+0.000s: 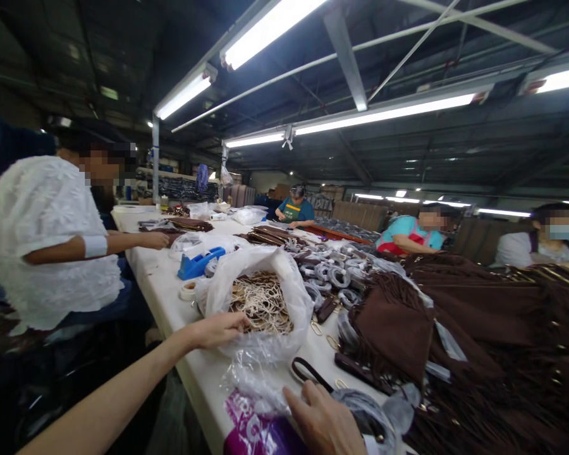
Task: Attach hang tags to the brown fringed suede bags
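Note:
My left hand [226, 328] reaches over the near rim of a white plastic bag [299, 316] filled with tangled tan and brown cords [260, 297]. Its fingers are drawn together at the cords; whatever they pinch is hidden. My right hand [322, 414] is low over the near table, fingers somewhat apart, with nothing seen in them. Beside its fingertips lie clear plastic wrapping [253, 376] and a purple printed package [260, 426]. A dark strap loop [308, 368] lies just beyond, and a grey plastic-wrapped coil [365, 407] sits to its right.
Brown fringed bags [398, 316] pile up at right. Wrapped coils [336, 276] crowd the table's middle. A blue tape dispenser [200, 262] and a tape roll [188, 291] stand left of the white bag. One person in white [57, 240] works at left; others work across the table.

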The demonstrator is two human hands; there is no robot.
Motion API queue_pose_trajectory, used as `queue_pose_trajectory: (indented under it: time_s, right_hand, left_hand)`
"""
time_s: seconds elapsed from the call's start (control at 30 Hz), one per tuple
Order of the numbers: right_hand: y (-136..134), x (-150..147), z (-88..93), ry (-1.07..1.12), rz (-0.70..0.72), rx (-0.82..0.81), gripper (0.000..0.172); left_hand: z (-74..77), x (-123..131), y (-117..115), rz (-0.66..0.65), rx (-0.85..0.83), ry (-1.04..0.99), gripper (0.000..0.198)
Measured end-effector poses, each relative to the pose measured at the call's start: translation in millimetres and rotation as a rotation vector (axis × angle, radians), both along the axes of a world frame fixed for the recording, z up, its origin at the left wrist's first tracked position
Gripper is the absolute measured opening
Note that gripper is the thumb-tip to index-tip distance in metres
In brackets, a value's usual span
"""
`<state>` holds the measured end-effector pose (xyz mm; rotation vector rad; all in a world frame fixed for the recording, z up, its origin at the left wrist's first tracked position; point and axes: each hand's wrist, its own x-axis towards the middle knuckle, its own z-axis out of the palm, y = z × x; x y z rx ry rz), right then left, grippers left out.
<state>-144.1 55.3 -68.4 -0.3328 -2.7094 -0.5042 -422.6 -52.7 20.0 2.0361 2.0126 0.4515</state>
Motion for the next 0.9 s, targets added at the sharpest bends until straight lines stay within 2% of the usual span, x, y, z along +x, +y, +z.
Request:
queue_pose_trajectory:
  time_s: [0.07,0.13,0.2,0.27,0.33,0.43,0.5,0.53,0.6,0.7,0.77,0.83,0.9]
  right_hand:
    - [0.5,3.7,2.0,-0.036,0.07,-0.036,0.052]
    - [-0.6,6.8,8.3,-0.064,0.094,-0.083,0.052]
    - [-2.8,9.6,19.7,-0.087,0.068,-0.159,0.041]
    - [-4.1,11.8,34.1,-0.115,0.05,-0.268,0.03]
    - [-3.0,11.1,47.8,-0.147,0.016,-0.385,0.027]
    - [1.4,-0.6,59.1,-0.137,-0.17,-0.454,0.025]
    - [2.6,-15.1,58.8,-0.091,-0.294,-0.446,0.026]
    - [1.8,-22.8,56.7,-0.07,-0.33,-0.443,0.027]
    - [-2.5,-34.7,50.4,-0.056,-0.349,-0.455,0.028]
    - [-10.7,-33.6,40.3,-0.027,-0.295,-0.532,0.025]
    - [-12.3,-18.3,36.4,0.055,-0.189,-0.651,0.041]
    - [-9.5,4.3,36.6,0.175,-0.09,-0.785,0.057]
    - [-3.9,28.3,40.8,0.305,-0.09,-0.869,0.052]
  left_hand:
    - [-8.3,0.9,-3.8,-0.014,0.049,0.063,0.04]
    - [-13.7,4.8,-2.1,0.005,0.107,0.132,0.024]
    - [-10.4,8.0,4.7,0.068,0.171,0.149,0.009]
    - [3.2,7.9,13.7,0.138,0.246,0.129,0.016]
    - [23.6,5.7,21.2,0.176,0.305,0.107,0.018]
    - [50.8,7.8,24.7,0.17,0.337,0.081,0.019]
    - [55.8,17.5,21.8,0.147,0.334,0.078,0.018]
    - [52.4,24.6,19.2,0.135,0.328,0.077,0.018]
    - [34.1,40.0,12.5,0.124,0.309,0.107,0.017]
    - [-10.0,57.2,1.0,0.115,0.217,0.263,0.019]
    - [-34.8,62.8,-7.1,0.094,0.161,0.329,0.02]
    - [-46.2,67.2,-14.6,0.101,0.241,0.287,0.022]
    - [-44.2,75.3,-19.9,0.157,0.443,0.199,0.03]
